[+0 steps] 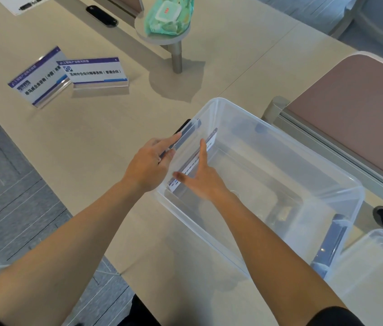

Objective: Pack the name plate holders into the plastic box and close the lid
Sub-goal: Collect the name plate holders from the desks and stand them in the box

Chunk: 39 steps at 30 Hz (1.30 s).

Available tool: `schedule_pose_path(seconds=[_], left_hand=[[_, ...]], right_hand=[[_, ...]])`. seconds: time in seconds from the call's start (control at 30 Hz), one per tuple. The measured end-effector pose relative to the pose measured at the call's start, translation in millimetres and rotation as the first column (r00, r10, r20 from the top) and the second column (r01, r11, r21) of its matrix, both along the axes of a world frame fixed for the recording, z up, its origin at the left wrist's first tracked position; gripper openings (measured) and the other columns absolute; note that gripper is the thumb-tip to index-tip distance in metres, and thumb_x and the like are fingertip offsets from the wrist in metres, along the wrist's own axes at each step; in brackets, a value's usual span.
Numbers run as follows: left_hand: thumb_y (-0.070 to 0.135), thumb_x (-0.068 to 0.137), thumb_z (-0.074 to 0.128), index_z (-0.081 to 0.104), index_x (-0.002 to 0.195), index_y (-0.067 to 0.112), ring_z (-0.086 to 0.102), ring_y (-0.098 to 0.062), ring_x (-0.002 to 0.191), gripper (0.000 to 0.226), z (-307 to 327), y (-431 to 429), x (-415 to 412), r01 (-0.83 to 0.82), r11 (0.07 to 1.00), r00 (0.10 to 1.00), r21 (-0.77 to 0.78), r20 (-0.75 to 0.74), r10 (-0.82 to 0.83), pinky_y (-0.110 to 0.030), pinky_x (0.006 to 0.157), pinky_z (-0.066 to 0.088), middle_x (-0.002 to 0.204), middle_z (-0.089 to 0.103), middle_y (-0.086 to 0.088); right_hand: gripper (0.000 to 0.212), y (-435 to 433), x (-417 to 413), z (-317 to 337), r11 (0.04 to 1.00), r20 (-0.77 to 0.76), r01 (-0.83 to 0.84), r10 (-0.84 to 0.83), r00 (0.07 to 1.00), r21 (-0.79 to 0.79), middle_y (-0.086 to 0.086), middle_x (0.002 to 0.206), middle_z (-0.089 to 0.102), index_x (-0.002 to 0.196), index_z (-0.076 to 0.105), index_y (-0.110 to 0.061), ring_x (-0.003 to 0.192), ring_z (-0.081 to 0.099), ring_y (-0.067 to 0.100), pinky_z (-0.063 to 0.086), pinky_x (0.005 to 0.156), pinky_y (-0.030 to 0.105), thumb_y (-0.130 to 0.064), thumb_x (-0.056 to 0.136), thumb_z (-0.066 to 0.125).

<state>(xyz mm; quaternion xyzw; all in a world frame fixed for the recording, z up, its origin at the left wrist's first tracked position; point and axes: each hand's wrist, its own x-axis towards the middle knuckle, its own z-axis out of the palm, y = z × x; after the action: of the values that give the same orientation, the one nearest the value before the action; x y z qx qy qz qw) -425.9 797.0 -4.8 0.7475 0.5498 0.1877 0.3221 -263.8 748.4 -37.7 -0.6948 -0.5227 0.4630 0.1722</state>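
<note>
Two bare forearms reach forward to the clear plastic box, which stands open on the beige table. A second clear plastic piece (possibly the lid; this cannot be confirmed) lies touching the box's near right corner.

The right hand is inside the box at its left wall, fingers spread apart, forefinger extended along the top edge of a name plate holder that stands on edge against that wall. The thumb points toward the near end of the holder. Whether the hand grips the holder or only steadies it cannot be told.

The left hand sits just outside the same wall, its fingers curled over the box rim and pressing the dark latch handle mounted there; the fingers are close together, clamped on the rim and handle.

Beyond the box, well to its far left, two more name plate holders stand on the table: a tilted one and, overlapping its right edge, a second facing the camera, both with printed white cards with purple headers.

Farther still, straight beyond the box, a round pedestal shelf carries a green pack of wet wipes. To the box's right rises a pinkish desk partition.
</note>
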Motion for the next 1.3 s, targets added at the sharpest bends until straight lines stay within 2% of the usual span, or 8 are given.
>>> schedule_pose_path(seconds=[0.27, 0.37, 0.47, 0.57, 0.77, 0.9, 1.2, 1.3], left_hand=[[0.029, 0.101, 0.048, 0.047, 0.143, 0.038, 0.046, -0.027, 0.120, 0.043, -2, -1, -1, 0.045, 0.993, 0.989, 0.106, -0.143, -0.030, -0.041, 0.097, 0.046, 0.131, 0.052, -0.003], [0.032, 0.096, 0.049, 0.056, 0.136, 0.024, 0.042, -0.039, 0.125, 0.041, 6, -3, 0, 0.090, 0.974, 0.977, 0.206, -0.209, -0.047, -0.045, 0.102, 0.040, 0.131, 0.054, -0.013], [0.036, 0.089, 0.043, 0.066, 0.120, 0.015, 0.055, -0.037, 0.112, 0.044, 19, -6, 5, 0.143, 0.939, 0.982, 0.312, -0.159, -0.096, -0.040, 0.100, 0.037, 0.118, 0.061, -0.012], [0.028, 0.090, 0.051, 0.065, 0.119, 0.016, 0.058, -0.036, 0.104, 0.035, 42, -24, 17, 0.144, 0.966, 0.988, 0.216, 0.026, -0.153, -0.042, 0.091, 0.045, 0.117, 0.062, -0.014], [0.024, 0.095, 0.054, 0.057, 0.128, 0.021, 0.061, -0.023, 0.101, 0.034, 58, -74, 46, 0.490, 0.871, 0.850, 0.027, 0.207, -0.485, -0.040, 0.087, 0.051, 0.110, 0.062, 0.001], [0.024, 0.094, 0.053, 0.063, 0.117, 0.022, 0.063, -0.023, 0.092, 0.026, 70, -113, 71, 0.631, 0.775, 0.756, 0.037, 0.197, -0.625, -0.040, 0.080, 0.054, 0.101, 0.066, 0.003], [0.028, 0.096, 0.050, 0.065, 0.091, 0.030, 0.062, -0.011, 0.080, 0.016, 94, -241, 147, 0.861, 0.508, 0.501, 0.007, 0.156, -0.851, -0.026, 0.069, 0.047, 0.085, 0.066, 0.015], [0.031, 0.097, 0.051, 0.067, 0.093, 0.029, 0.064, -0.006, 0.084, 0.016, 99, -293, 170, 0.902, 0.432, 0.429, -0.001, 0.131, -0.894, -0.027, 0.071, 0.051, 0.092, 0.068, 0.015]], right_hand=[[0.110, -7, 9, 23, 0.998, -0.007, 0.009, -0.009, 1.000, -0.063, 0.006, 0.160, 0.033, 0.150, -0.028, -0.041, 0.134, 0.049, 0.030, 0.043, 0.097, 0.038, -0.058, 0.088, 0.062], [0.089, -22, 29, 48, 0.996, 0.071, 0.077, -0.074, 0.995, -0.051, 0.009, 0.152, 0.044, 0.158, 0.006, -0.034, 0.133, 0.050, 0.028, 0.043, 0.098, 0.036, -0.055, 0.091, 0.060], [0.053, -52, 52, 76, 0.989, 0.221, 0.146, -0.138, 0.965, -0.023, 0.002, 0.132, 0.061, 0.140, 0.052, -0.025, 0.117, 0.058, 0.020, 0.043, 0.086, 0.026, -0.049, 0.094, 0.059], [0.037, -101, 66, 109, 0.971, 0.357, 0.240, -0.230, 0.905, 0.017, -0.003, 0.121, 0.067, 0.122, 0.064, -0.027, 0.101, 0.058, 0.013, 0.041, 0.085, 0.025, -0.050, 0.094, 0.058], [0.016, -216, 66, 172, 0.900, 0.548, 0.435, -0.359, 0.756, -0.009, -0.005, 0.106, 0.069, 0.095, 0.063, -0.031, 0.091, 0.061, 0.014, 0.045, 0.080, 0.030, -0.046, 0.095, 0.056], [0.026, -301, 66, 184, 0.843, 0.634, 0.538, -0.415, 0.652, -0.001, -0.004, 0.108, 0.070, 0.109, 0.067, -0.026, 0.089, 0.062, 0.014, 0.047, 0.081, 0.028, -0.046, 0.096, 0.057], [0.026, -476, 62, 196, 0.670, 0.643, 0.739, -0.594, 0.483, 0.064, -0.013, 0.092, 0.068, 0.110, 0.068, -0.029, 0.089, 0.065, 0.012, 0.054, 0.085, 0.037, -0.046, 0.091, 0.062], [0.017, -531, 68, 193, 0.612, 0.579, 0.784, -0.678, 0.454, 0.102, -0.013, 0.094, 0.067, 0.106, 0.069, -0.032, 0.086, 0.065, 0.006, 0.056, 0.084, 0.036, -0.041, 0.093, 0.062]])
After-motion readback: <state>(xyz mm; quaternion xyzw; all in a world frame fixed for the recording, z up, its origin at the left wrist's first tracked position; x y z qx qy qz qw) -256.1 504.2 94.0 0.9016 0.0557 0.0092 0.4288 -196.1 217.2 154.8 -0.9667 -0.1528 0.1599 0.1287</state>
